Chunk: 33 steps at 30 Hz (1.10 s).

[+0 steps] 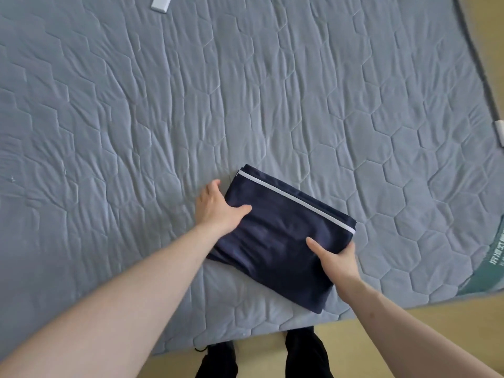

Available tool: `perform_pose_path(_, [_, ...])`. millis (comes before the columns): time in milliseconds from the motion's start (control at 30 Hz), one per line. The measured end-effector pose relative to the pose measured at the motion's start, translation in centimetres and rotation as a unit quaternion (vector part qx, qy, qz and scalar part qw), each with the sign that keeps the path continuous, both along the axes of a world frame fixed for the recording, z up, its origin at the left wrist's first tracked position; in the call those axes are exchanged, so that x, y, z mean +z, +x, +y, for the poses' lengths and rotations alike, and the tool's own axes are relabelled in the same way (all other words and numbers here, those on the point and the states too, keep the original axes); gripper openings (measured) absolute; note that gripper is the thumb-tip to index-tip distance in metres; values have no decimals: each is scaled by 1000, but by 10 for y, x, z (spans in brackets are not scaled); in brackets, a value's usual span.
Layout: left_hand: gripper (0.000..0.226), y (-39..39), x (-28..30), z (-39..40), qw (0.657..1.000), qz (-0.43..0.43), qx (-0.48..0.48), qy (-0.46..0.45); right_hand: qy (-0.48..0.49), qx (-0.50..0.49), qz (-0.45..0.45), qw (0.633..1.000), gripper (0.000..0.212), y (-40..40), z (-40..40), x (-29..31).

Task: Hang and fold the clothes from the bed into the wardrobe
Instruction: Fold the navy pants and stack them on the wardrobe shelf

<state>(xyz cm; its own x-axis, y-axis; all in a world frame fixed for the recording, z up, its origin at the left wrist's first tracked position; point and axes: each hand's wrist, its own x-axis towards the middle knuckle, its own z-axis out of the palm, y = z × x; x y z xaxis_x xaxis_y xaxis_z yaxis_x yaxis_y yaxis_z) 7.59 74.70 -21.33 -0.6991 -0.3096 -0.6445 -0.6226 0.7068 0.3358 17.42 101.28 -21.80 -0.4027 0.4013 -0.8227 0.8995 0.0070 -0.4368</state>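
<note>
Already folded into a compact rectangle, the navy garment point(281, 238) lies on the grey quilted bed point(245, 91), close to the near edge, with a white stripe point(294, 200) running along its far side. The left hand point(218, 207) grips the garment's left edge, thumb laid on top of the cloth and fingers reaching down past the side, seemingly tucked under it. The right hand point(336, 259) holds the right edge the same way, thumb pressed on top and fingers curled beneath. It looks like the lift toward the wardrobe (which is not in view) is about to come. The chief risk is the stack coming undone: the grip is only at two edges, so the unsupported middle and the near corner could sag and the layers slide apart as the bundle leaves the mattress. A tilt toward the body would let the bottom layer drop open first. Sliding both palms further underneath before raising it would likely keep the fold intact.
</note>
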Motion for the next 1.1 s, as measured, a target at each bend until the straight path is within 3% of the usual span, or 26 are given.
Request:
perform_pose_path(67, [125, -12, -9, -11, 992, -105, 14, 69, 2, -4, 5, 1000, 81, 0, 0, -4])
perform_pose_path(100, [125, -15, -10, -12, 988, -126, 16, 91, -1, -5, 10, 1000, 78, 0, 1, -7])
perform_pose_path(133, [116, -16, -10, -12, 986, -129, 21, 108, -10, -7, 17, 1000, 73, -1, 3, -8])
perform_pose_path(233, [54, -8, -9, -8, 971, -125, 66, 194, -66, -36, 26, 997, 48, -7, 10, -6])
perform_pose_path(267, [46, -2, -7, -6, 959, -134, 103, 228, -75, -47, 23, 996, 41, -9, 14, -4])
perform_pose_path(367, [49, 21, 3, 2, 909, -199, 218, 296, -56, -76, 11, 995, 32, -15, 27, 2])
perform_pose_path(467, [25, 45, 1, 5, 910, -194, 244, 273, -36, -29, 19, 999, 29, -16, 35, 1])
perform_pose_path(533, [28, 55, -5, 7, 922, -156, 251, 249, -35, 22, 16, 999, 37, -16, 36, -2])
perform_pose_path(600, [34, 59, -9, 11, 928, -130, 261, 233, -32, 54, 14, 998, 64, -16, 36, -4])
perform_pose_path(667, [36, 60, -9, 14, 929, -112, 260, 238, -18, 85, 19, 996, 76, -17, 34, -6])
perform_pose_path(800, [41, 59, -4, 12, 930, -143, 218, 258, -18, 132, 14, 991, 73, -17, 33, -3])
perform_pose_path(933, [35, 59, 20, 13, 927, -167, 201, 268, -63, 107, 36, 992, 48, -18, 39, 20])
perform_pose_path(1000, [50, 64, 41, 16, 938, -126, 202, 252, -79, 99, 46, 991, 44, -15, 42, 42])
perform_pose_path(1100, [90, 78, 89, 19, 954, -69, 161, 243, -90, 100, 54, 989, 46, -10, 49, 86])
